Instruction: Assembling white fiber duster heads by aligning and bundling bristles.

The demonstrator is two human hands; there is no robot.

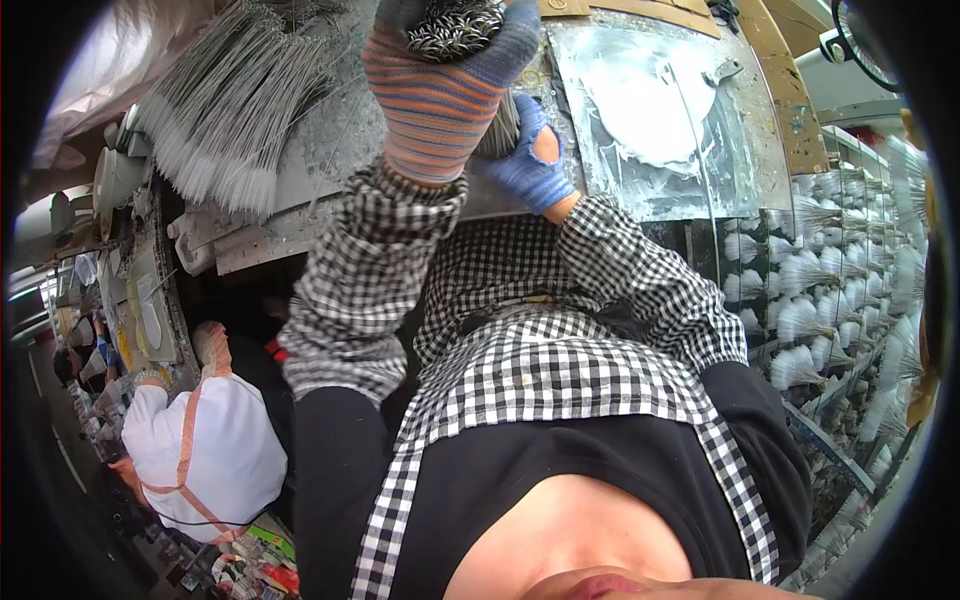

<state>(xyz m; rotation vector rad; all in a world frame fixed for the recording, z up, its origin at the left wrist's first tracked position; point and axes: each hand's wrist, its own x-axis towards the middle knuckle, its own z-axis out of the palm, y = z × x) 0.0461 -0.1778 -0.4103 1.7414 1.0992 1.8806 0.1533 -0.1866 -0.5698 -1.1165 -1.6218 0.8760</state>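
My left hand (430,115), in an orange and grey striped knit glove, is wrapped round the upper part of a bundle of thin metal wires (457,32). The looped or hooked wire ends show tightly packed at its top. Lower on the same bundle, my right hand (530,165) in a blue knit glove grips from the right side, with a bare patch of skin showing at the glove. The bundle's lower end is hidden behind my hands and sleeve. A large pile of similar thin wires with whitish ends (240,110) lies fanned out to the left on the worktable.
Right of my hands lies a board smeared with white paste (650,110), a thin rod (690,120) across it. Racks holding several white-tipped bundles (810,290) stand far right. Cardboard (790,100) edges the table. Another person in white (205,450) works at lower left.
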